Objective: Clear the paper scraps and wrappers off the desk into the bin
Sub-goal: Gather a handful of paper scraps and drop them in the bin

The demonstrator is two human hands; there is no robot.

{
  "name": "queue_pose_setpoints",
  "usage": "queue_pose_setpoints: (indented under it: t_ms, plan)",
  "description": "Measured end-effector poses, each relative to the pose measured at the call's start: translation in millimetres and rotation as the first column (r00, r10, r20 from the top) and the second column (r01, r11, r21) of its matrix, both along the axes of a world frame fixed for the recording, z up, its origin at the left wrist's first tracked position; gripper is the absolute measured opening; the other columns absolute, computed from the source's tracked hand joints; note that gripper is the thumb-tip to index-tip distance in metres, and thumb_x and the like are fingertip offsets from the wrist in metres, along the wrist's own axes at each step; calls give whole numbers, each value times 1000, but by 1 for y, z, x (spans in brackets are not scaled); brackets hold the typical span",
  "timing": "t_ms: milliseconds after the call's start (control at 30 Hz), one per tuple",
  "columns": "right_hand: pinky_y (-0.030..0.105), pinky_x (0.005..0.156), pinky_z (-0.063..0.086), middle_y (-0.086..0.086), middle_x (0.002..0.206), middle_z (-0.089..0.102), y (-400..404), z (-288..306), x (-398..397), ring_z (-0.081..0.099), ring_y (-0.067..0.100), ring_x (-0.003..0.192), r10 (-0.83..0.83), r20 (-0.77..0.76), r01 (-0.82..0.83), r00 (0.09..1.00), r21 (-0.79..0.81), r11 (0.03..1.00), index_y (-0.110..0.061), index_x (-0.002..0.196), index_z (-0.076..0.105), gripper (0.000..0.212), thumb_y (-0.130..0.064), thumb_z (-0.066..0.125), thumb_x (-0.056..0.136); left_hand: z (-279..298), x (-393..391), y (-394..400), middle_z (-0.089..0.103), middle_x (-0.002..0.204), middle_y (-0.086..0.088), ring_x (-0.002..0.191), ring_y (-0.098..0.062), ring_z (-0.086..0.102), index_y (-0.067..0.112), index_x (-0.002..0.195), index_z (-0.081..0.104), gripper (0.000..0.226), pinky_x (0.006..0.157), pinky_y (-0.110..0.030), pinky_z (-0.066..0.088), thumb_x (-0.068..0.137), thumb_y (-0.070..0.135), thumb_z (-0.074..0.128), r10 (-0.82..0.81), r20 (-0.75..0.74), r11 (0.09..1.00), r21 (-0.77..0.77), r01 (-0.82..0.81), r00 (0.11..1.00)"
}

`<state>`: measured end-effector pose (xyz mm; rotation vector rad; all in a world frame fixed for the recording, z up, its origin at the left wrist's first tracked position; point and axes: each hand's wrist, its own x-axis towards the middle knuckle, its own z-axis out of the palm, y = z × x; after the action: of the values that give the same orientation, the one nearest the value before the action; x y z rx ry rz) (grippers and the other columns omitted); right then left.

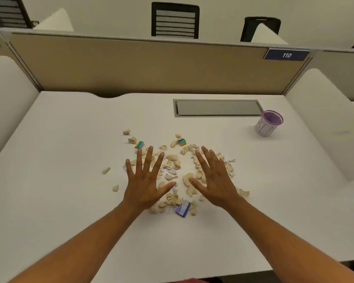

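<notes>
Several torn cream paper scraps (173,160) lie scattered over the middle of the white desk (70,139). Among them are two small blue-and-yellow wrappers (139,144) (182,141) and a purple-blue wrapper (183,208) at the near edge of the pile. My left hand (146,178) and my right hand (213,178) are both flat, palms down, fingers spread, over the pile with a gap between them. Neither holds anything. The bin (268,123), a small purple-rimmed cup with a white label, stands upright at the far right of the desk.
A grey cable hatch (218,108) is set into the desk behind the pile. A tan partition (131,64) with a "110" sign (287,55) closes the back. White side dividers (323,119) flank the desk. Black chairs (175,20) stand beyond.
</notes>
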<state>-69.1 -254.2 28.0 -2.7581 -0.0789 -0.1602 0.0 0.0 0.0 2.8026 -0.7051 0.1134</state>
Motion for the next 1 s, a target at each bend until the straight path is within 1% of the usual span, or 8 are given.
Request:
queue_pose_setpoints:
  t_ms: [67, 167, 333, 567, 667, 767, 867, 1000]
  plan:
    - [43, 129, 13, -9, 174, 0, -17, -2, 2, 3, 17, 161, 0, -67, 2, 998, 33, 999, -34, 164, 9, 81, -58, 50, 99, -3, -1, -2, -7, 177, -2, 163, -34, -7, 37, 166, 9, 97, 126, -69, 12, 87, 90, 27, 42, -110, 999, 9, -41, 993]
    - [46, 127, 24, 6, 171, 21, -55, -14, 5, 22, 28, 157, -138, -84, 142, 987, 32, 989, -16, 160, 32, 69, -38, 59, 100, -11, -1, -1, 4, 177, -6, 162, -38, 5, 33, 165, 20, 97, 124, -63, 26, 86, 88, 27, 140, -169, 990, 24, -138, 976]
    - [54, 126, 20, 12, 172, 14, -91, -35, 17, 13, 36, 158, -325, -300, 340, 897, -2, 941, -12, 162, 24, 73, -50, 46, 104, -29, 0, -16, -4, 177, -6, 161, -43, -3, 35, 166, 8, 99, 127, -65, 14, 84, 90, 14, 244, -310, 969, 44, -243, 919]
    - [55, 129, 0, 10, 174, -1, -55, -62, 22, -8, 34, 160, -200, -358, 212, 912, -6, 977, -20, 165, 14, 75, -62, 29, 104, -56, -19, -68, -14, 176, 0, 162, -34, -15, 35, 166, 3, 97, 127, -64, -6, 87, 89, 10, 201, -360, 980, 84, -183, 911]
    - [56, 129, 2, 7, 174, 2, -42, -67, 21, -7, 34, 160, -108, -326, 120, 939, 15, 993, -23, 163, 19, 69, -59, 29, 105, -54, -21, -88, -13, 176, 0, 161, -34, -17, 36, 166, 6, 93, 128, -62, -9, 88, 86, 13, 182, -380, 983, 47, -177, 907]
    - [56, 127, 16, 5, 173, 11, -46, -66, 21, 7, 31, 160, -52, -235, 78, 971, 104, 991, -24, 161, 26, 65, -53, 40, 105, -45, -16, -94, -4, 177, -1, 163, -29, -12, 34, 166, 11, 88, 129, -62, -4, 93, 78, 36, 140, -415, 978, -82, -190, 899]
    - [51, 126, 25, 6, 172, 13, -62, -61, 30, 15, 29, 158, -63, -168, 90, 984, 157, 984, -21, 159, 28, 78, -56, 58, 96, -35, -11, -89, 1, 177, -3, 163, -33, -6, 35, 166, 13, 100, 128, -65, 10, 86, 78, 57, 172, -365, 976, -63, -209, 915]
    - [53, 128, 7, 4, 174, -5, -66, -55, 55, -5, 33, 160, -13, -320, 57, 947, 130, 990, -27, 164, 6, 116, -80, 61, 77, -24, 2, -94, -7, 176, 0, 160, -44, 1, 47, 162, 0, 122, 122, -66, 22, 65, 98, 52, 301, -412, 949, 215, -229, 860]
